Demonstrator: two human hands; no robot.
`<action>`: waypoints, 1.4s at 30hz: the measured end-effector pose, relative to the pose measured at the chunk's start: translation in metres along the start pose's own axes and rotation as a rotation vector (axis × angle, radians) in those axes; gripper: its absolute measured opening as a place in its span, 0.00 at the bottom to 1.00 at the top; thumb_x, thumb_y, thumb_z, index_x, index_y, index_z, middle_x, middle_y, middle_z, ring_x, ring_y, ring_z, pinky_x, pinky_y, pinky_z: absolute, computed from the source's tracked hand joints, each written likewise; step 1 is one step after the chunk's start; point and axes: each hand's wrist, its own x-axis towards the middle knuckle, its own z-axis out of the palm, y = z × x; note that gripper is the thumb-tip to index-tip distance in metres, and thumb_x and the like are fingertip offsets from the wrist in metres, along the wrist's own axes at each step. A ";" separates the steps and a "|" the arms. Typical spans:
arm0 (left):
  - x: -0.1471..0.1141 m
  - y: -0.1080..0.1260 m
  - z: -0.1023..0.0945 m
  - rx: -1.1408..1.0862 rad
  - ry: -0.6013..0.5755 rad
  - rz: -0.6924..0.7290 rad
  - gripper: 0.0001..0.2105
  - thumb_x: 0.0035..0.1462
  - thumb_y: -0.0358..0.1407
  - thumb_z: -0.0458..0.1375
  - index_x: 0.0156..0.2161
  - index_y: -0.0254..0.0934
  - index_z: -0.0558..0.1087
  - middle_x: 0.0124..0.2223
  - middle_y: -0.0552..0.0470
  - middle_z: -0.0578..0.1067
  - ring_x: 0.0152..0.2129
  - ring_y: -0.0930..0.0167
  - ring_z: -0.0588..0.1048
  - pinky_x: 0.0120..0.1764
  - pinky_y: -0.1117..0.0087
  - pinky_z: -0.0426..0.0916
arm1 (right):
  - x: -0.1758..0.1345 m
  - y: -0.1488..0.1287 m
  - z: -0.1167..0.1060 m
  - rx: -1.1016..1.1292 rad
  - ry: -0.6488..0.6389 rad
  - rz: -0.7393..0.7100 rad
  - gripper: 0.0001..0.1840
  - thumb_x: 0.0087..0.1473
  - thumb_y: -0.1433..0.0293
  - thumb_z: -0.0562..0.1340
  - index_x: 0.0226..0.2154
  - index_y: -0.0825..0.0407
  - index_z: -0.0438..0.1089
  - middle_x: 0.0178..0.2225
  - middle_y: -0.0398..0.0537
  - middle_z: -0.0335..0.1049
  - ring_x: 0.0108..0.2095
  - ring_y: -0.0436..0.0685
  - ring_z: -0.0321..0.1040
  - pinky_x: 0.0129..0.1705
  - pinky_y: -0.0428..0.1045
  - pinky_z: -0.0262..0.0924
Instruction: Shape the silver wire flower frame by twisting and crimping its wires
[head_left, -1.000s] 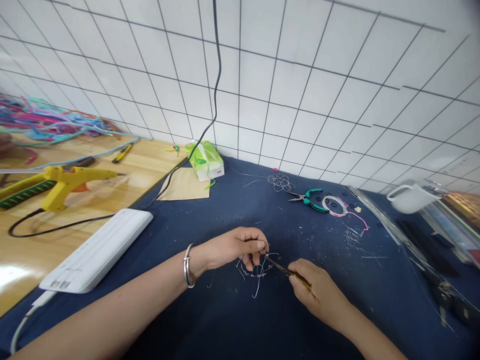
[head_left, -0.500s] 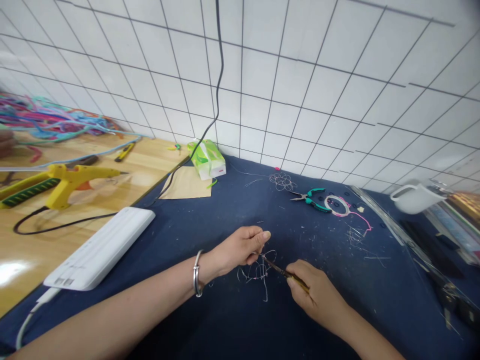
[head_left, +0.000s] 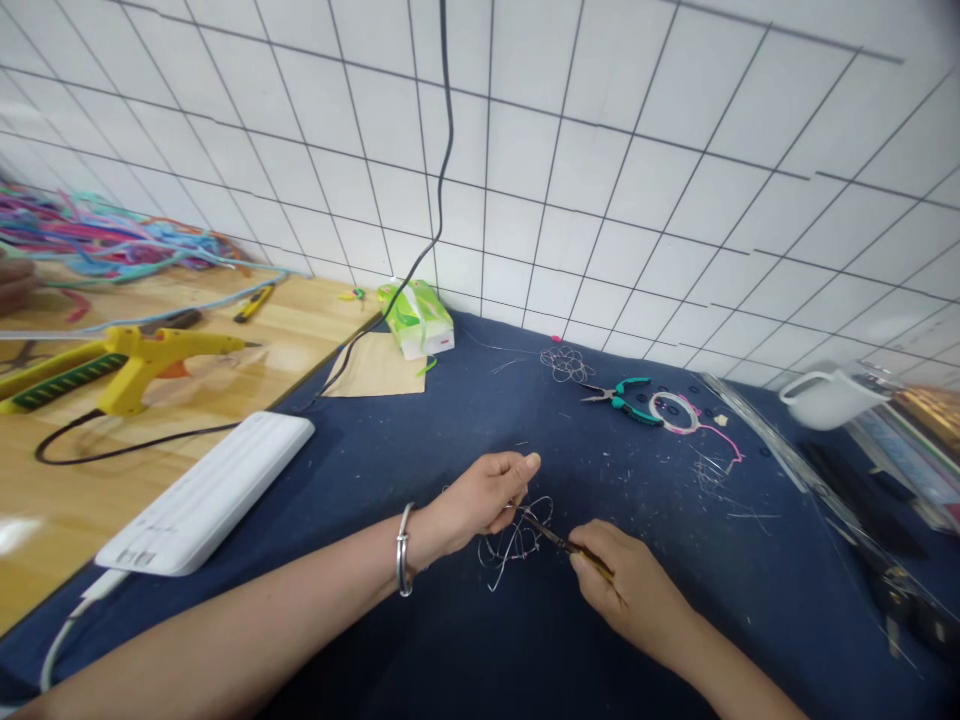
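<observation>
My left hand [head_left: 491,492], with a silver bangle at the wrist, is closed in a pinch on a bent wire piece [head_left: 525,545]. Thin loops and a loose wire end hang below its fingers, over the dark blue cloth [head_left: 465,645]. In my right hand [head_left: 626,580] is a slim tool that looks like pliers [head_left: 556,540], with a yellow-brown handle. Its dark narrow tip points up and left into the wire beside my left fingertips. What exactly the tip grips is too small to tell.
Teal-handled pliers [head_left: 626,398], a coil of wire [head_left: 564,364] and a white ring [head_left: 654,402] lie behind my hands. On the left are a white power strip [head_left: 206,497] and a yellow glue gun [head_left: 142,370]. A white mug [head_left: 836,397] stands right. Another person's hand [head_left: 13,280] shows far left.
The loose wire end below my left hand has swung to the left, and the wire loops have turned slightly. Both hands stay in nearly the same place.
</observation>
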 end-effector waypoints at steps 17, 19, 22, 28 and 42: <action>-0.004 0.006 -0.002 -0.056 -0.096 -0.046 0.17 0.52 0.49 0.51 0.27 0.36 0.59 0.19 0.61 0.58 0.11 0.81 0.58 0.12 0.81 0.50 | 0.000 0.005 0.008 0.017 0.068 -0.039 0.06 0.54 0.72 0.50 0.34 0.51 0.61 0.28 0.43 0.59 0.29 0.50 0.57 0.33 0.46 0.53; -0.004 0.008 -0.005 -0.026 -0.138 -0.053 0.15 0.51 0.46 0.54 0.28 0.36 0.59 0.17 0.61 0.60 0.12 0.80 0.60 0.15 0.80 0.55 | 0.000 0.005 0.008 0.020 0.080 -0.030 0.06 0.54 0.72 0.50 0.33 0.51 0.61 0.28 0.43 0.59 0.29 0.50 0.57 0.32 0.46 0.53; -0.004 0.011 -0.010 0.010 -0.209 -0.054 0.13 0.48 0.41 0.59 0.31 0.35 0.61 0.20 0.59 0.65 0.15 0.78 0.64 0.19 0.77 0.61 | 0.000 0.004 0.007 0.027 0.097 -0.009 0.07 0.54 0.72 0.49 0.32 0.51 0.61 0.27 0.43 0.59 0.29 0.50 0.57 0.32 0.46 0.53; -0.004 0.013 -0.019 0.011 -0.307 -0.025 0.11 0.44 0.30 0.61 0.34 0.33 0.64 0.28 0.54 0.70 0.22 0.76 0.70 0.27 0.72 0.66 | 0.000 0.004 0.005 0.062 0.108 0.004 0.07 0.55 0.71 0.49 0.31 0.50 0.62 0.27 0.42 0.59 0.28 0.50 0.58 0.31 0.45 0.52; -0.002 0.007 -0.021 0.014 -0.319 -0.071 0.11 0.47 0.30 0.59 0.35 0.33 0.61 0.28 0.50 0.73 0.25 0.69 0.75 0.25 0.72 0.67 | 0.002 0.003 0.003 0.064 0.093 0.022 0.08 0.54 0.71 0.50 0.32 0.51 0.63 0.27 0.42 0.61 0.29 0.49 0.58 0.32 0.46 0.53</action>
